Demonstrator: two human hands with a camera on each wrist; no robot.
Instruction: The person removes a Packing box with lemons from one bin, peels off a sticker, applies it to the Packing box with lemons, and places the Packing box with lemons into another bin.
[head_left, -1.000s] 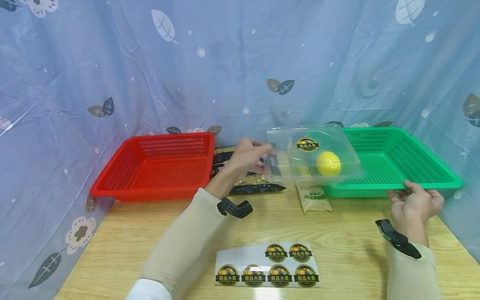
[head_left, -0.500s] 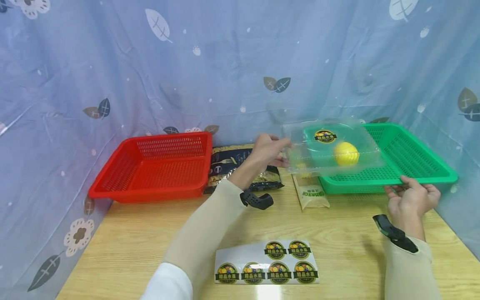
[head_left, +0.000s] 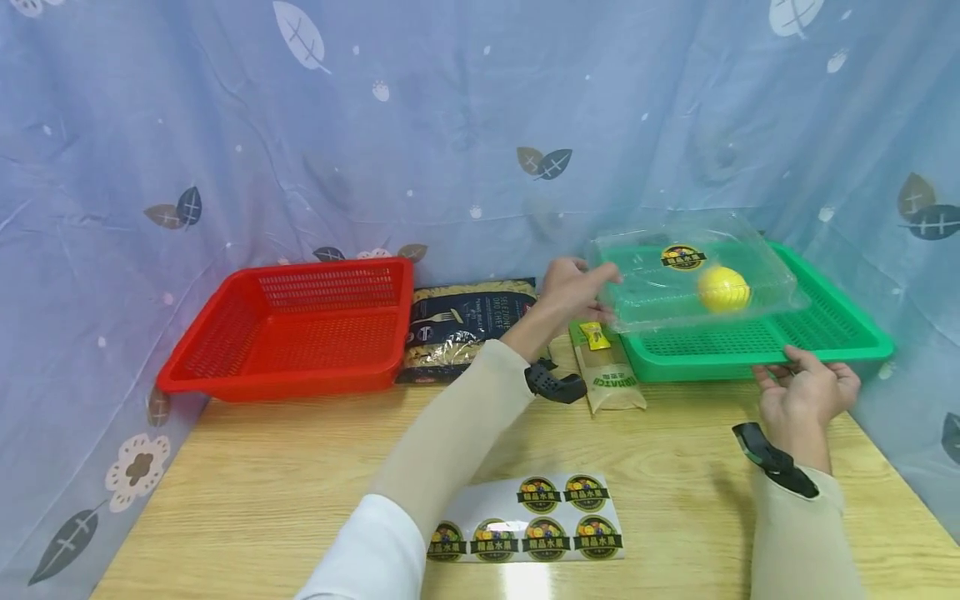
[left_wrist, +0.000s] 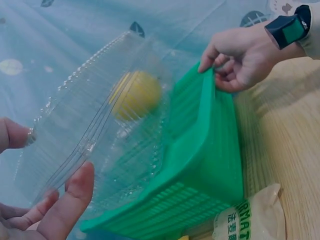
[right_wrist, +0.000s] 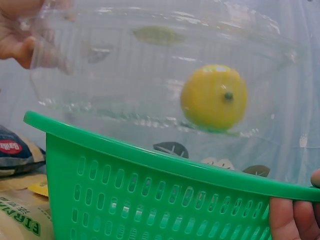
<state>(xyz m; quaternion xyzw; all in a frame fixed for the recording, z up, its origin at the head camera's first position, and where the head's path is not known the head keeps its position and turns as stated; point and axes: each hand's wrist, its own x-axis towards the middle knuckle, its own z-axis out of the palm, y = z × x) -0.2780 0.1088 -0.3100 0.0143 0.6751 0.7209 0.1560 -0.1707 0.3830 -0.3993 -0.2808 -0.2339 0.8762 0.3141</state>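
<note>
My left hand [head_left: 577,290] pinches the left end of a clear plastic clamshell box [head_left: 645,287], thumb on top and fingers below. Inside the box lies a round yellow fruit [head_left: 723,289], with a small green stem end visible in the right wrist view. A round fruit sticker [head_left: 682,257] is on the lid. The box hangs over the green basket [head_left: 765,364], tilted in the left wrist view. My right hand [head_left: 806,396] grips the basket's front rim, fingers curled beneath it.
A red basket [head_left: 300,383] stands at the left. Between the baskets lie a dark pasta bag [head_left: 468,321], a beige packet [head_left: 613,387] and a small yellow sachet [head_left: 595,336]. A sticker sheet [head_left: 487,508] lies near the front of the wooden table [head_left: 285,467]. A curtain hangs behind.
My left hand has carried the box rightward and slightly up, from the basket's left side to over it. The pasta bag and yellow sachet show more. My right hand keeps its grip on the rim.
</note>
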